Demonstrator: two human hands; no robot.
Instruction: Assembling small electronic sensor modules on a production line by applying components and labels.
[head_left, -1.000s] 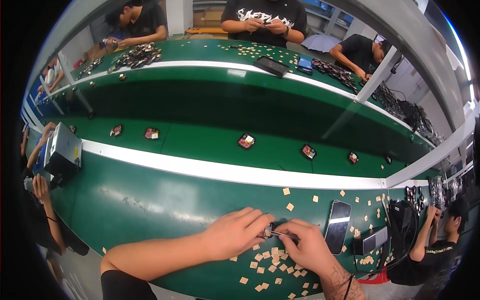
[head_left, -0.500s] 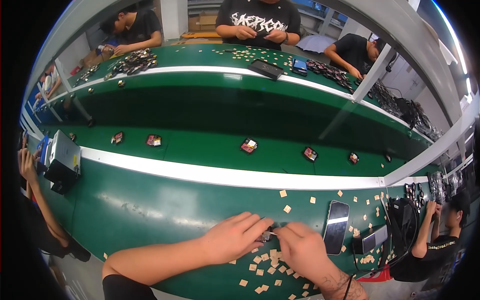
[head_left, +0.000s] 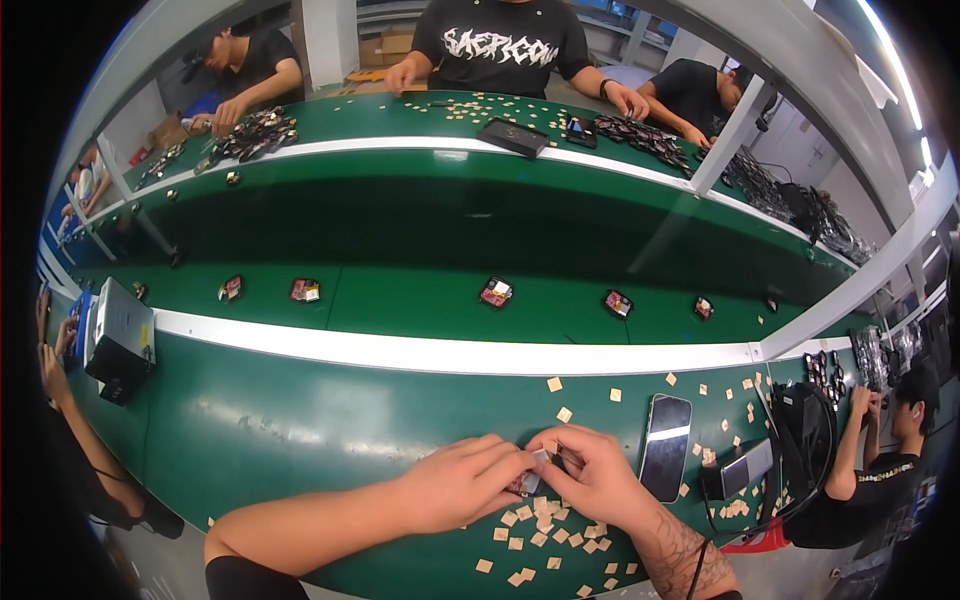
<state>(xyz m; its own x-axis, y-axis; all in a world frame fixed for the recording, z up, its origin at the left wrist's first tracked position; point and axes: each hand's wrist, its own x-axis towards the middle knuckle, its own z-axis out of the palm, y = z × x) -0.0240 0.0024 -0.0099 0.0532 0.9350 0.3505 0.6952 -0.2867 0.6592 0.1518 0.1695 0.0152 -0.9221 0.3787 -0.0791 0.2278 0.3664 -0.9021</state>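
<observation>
Holding device (head_left: 524,484), left hand (head_left: 462,483) arched, right hand (head_left: 592,477) curled

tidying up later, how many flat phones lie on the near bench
1 that I can see: the phone, lying screen up to the right of the right hand. Others may be hidden.

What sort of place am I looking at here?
Probably a small-parts assembly workshop: black-edged units lie spaced along a green central strip, and people work at green benches on either side.
</observation>
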